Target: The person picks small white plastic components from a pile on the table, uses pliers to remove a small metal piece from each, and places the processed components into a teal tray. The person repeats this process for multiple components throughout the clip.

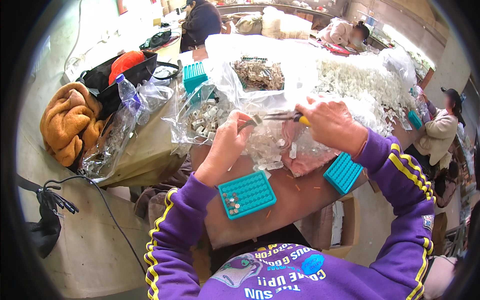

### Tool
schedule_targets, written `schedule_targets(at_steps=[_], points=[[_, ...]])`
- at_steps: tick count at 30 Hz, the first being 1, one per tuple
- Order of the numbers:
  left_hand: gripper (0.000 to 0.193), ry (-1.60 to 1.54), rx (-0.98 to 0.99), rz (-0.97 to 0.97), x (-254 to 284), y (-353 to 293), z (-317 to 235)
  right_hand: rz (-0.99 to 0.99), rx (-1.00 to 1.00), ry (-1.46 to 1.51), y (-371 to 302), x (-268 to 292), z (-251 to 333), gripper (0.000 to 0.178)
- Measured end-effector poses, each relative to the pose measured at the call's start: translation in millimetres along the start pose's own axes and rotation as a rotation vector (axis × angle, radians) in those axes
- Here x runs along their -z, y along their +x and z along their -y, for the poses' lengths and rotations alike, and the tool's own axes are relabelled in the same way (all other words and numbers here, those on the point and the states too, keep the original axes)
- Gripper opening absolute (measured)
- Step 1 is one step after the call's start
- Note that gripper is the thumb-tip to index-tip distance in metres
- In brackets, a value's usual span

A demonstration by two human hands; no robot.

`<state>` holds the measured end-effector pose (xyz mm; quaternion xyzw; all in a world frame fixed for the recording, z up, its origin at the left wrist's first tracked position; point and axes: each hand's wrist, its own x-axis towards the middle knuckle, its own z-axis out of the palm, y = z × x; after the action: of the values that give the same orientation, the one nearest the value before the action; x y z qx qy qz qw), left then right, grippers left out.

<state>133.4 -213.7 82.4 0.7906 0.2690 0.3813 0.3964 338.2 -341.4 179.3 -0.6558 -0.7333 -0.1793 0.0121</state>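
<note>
My left hand (226, 144) pinches a small greyish part (256, 120) between thumb and fingers, above the table. My right hand (334, 124) is wrapped round pliers (281, 116) with a yellow and black handle. Their metal tips point left and reach the small part or stop just short; I cannot tell which. Below my hands lies a heap of clear plastic pieces (267, 150) beside a pink cloth (305, 159). Nearer to me, a teal tray (260, 194) with rows of pockets has several small round metal pieces (231, 203) at its left end.
A second teal tray (344, 173) lies at the right table edge. Behind my left hand are a pile of small white parts (202, 120) and stacked teal trays (194, 75). An orange-brown cloth (70, 122) and a bottle (129, 92) are at left. Other people sit farther off.
</note>
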Motion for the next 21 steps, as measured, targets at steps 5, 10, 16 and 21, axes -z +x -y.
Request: schedule_targets(at_steps=[5,10,16,21], points=[[0.021,-0.244,0.100,0.106,13,0,6,0.061,0.014,0.049,5,5,-7,0.021],[0.023,-0.178,0.049,0.029,14,2,4,0.030,0.052,0.120,2,12,-2,0.022],[0.020,-0.003,0.016,-0.015,11,5,3,0.006,0.010,0.142,-3,13,-8,0.027],[0.018,-0.221,0.068,0.037,5,6,2,0.032,0.074,0.244,-3,1,-11,0.026]])
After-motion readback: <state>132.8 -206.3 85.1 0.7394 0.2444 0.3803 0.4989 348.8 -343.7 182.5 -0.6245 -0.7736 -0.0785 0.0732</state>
